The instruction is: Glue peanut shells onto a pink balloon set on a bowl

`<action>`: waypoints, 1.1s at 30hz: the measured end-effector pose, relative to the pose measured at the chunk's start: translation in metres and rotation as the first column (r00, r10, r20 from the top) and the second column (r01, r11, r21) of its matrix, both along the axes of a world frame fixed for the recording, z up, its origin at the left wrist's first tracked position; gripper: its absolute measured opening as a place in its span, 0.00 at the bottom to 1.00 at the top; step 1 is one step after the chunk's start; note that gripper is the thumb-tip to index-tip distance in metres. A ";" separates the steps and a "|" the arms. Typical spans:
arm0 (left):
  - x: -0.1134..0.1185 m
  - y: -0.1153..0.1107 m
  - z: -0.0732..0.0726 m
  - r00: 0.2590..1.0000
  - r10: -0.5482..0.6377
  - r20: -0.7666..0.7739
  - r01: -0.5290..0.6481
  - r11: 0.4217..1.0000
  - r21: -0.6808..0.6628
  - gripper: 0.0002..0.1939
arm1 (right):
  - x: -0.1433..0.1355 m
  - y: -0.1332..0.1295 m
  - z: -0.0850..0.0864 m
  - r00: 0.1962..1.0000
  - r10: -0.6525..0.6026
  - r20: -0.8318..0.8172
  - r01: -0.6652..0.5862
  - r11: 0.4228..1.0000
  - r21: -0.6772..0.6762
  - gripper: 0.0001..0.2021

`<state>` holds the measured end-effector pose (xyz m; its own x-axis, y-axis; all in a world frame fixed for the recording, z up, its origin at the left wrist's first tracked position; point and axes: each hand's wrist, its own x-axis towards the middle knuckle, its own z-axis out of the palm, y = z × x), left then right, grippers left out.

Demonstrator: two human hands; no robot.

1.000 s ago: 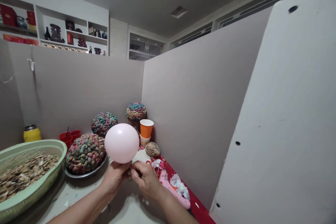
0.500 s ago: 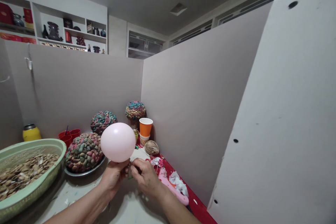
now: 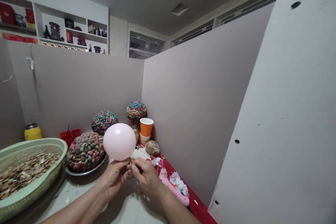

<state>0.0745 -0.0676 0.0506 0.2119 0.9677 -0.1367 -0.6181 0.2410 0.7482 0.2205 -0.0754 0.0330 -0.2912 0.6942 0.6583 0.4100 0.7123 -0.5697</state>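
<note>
A pale pink inflated balloon (image 3: 119, 141) stands over my two hands, near the middle of the view. Just under it, the fingers of my left hand (image 3: 117, 175) are closed around its lower end. My right hand (image 3: 147, 176) is right beside, its thumb and fingertips pinched together close to the left fingertips. What the right fingers pinch is too small and hidden to make out. Behind the balloon and to its left, a ball covered in colored shells (image 3: 85, 152) rests in a metal dish (image 3: 88, 172).
At the left is a green basket (image 3: 59, 143) of brown shells. Red cups (image 3: 76, 133), a yellow jar (image 3: 33, 133), two more colored balls, an orange cup (image 3: 146, 127) and twine (image 3: 152, 147) stand behind. A pink glue gun (image 3: 175, 190) lies right, before a grey partition (image 3: 199, 94).
The balloon has shifted slightly right and looks a little smaller. My left hand has turned a little, showing more of its fingers. The right hand has barely moved.
</note>
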 end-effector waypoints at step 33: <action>-0.005 0.008 -0.005 0.994 0.004 -0.106 0.016 0.982 0.188 0.11 | -0.012 0.009 -0.007 0.910 -0.026 -0.414 -0.210 0.832 -0.513 0.21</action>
